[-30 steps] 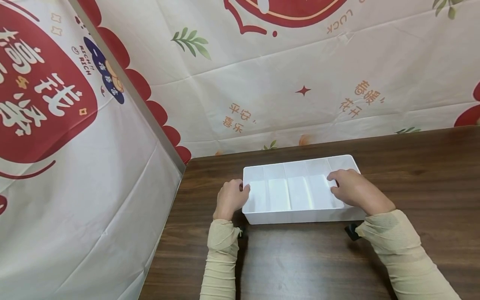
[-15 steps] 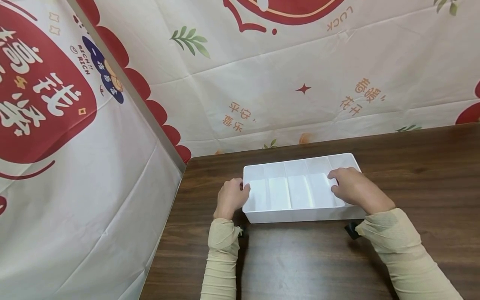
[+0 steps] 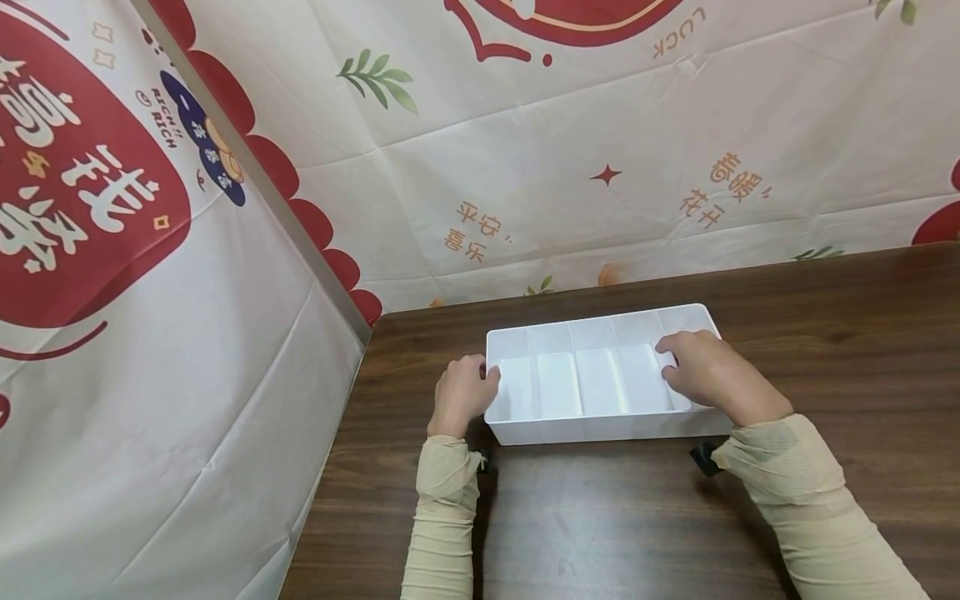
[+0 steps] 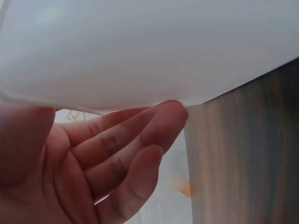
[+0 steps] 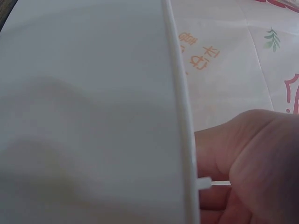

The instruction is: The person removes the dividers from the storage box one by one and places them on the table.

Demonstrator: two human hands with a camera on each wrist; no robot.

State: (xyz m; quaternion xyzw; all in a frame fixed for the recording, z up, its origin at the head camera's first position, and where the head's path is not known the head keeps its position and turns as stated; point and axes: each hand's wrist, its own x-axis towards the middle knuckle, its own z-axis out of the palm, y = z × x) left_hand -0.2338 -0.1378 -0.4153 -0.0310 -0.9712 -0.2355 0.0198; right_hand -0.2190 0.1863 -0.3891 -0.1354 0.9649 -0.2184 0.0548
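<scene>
A long white divided tray (image 3: 600, 429) lies on the dark wooden table, with several compartments side by side. My left hand (image 3: 459, 396) grips the tray's left end, its thumb near the rim. In the left wrist view, that hand's fingers (image 4: 135, 154) curl against the tray's wall (image 4: 154, 56). My right hand (image 3: 705, 375) reaches over the right part of the tray and pinches a thin white divider, mostly hidden by the hand. In the right wrist view, a small white tab (image 5: 204, 183) of the divider juts past the tray's rim (image 5: 184, 112) beside the right hand (image 5: 252, 172).
The brown table (image 3: 585, 517) runs on to the right and toward me. A printed white cloth (image 3: 525, 167) hangs behind it, and another cloth (image 3: 247, 400) hangs along the left side. Black wrist cameras (image 3: 705, 458) sit under the sleeves, close to the tray's front.
</scene>
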